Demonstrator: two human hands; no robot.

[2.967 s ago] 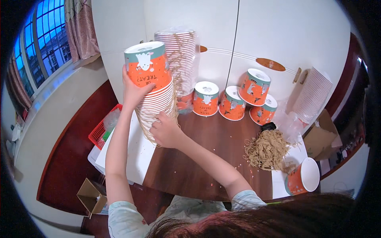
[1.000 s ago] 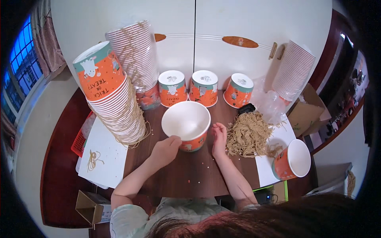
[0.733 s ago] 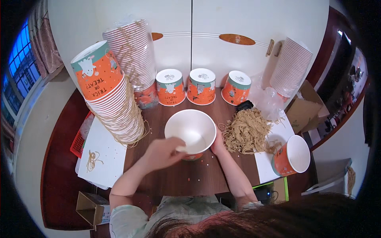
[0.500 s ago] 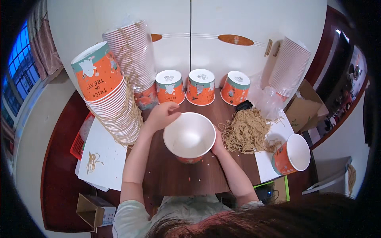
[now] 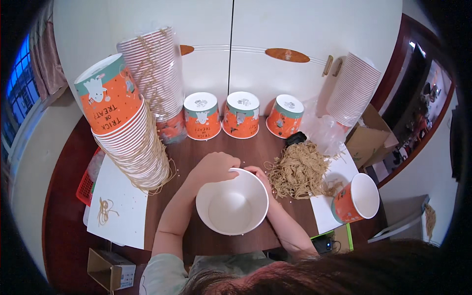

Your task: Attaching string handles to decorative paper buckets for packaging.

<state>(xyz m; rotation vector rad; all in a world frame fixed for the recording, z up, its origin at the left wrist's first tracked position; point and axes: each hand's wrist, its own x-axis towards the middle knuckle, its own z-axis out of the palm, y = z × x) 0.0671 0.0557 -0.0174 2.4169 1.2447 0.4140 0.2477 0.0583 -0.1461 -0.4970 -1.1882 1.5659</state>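
Note:
A paper bucket (image 5: 232, 209) is tipped with its open mouth toward me, so its plain white inside shows and its outer wall is mostly hidden. My left hand (image 5: 215, 167) is closed at its far rim, thumb by the edge and the other fingers curled behind. On the far right side of the rim, my right hand (image 5: 260, 181) grips the wall; most of its fingers are behind the bucket. Just right of that hand lies a heap of tan cord (image 5: 301, 171). Whether either hand also holds a piece of cord cannot be seen.
Three orange-and-green buckets (image 5: 241, 115) stand upside down along the back. Tall nested stacks (image 5: 132, 152) rise at left, and another stack (image 5: 355, 88) at back right. A single bucket (image 5: 365, 195) lies tilted at the right edge, near a clear plastic bag (image 5: 327, 135).
The bucket has come nearer to me and tipped its mouth toward me. My left hand has moved from beside it onto the far rim, and my right hand has shifted toward the far side.

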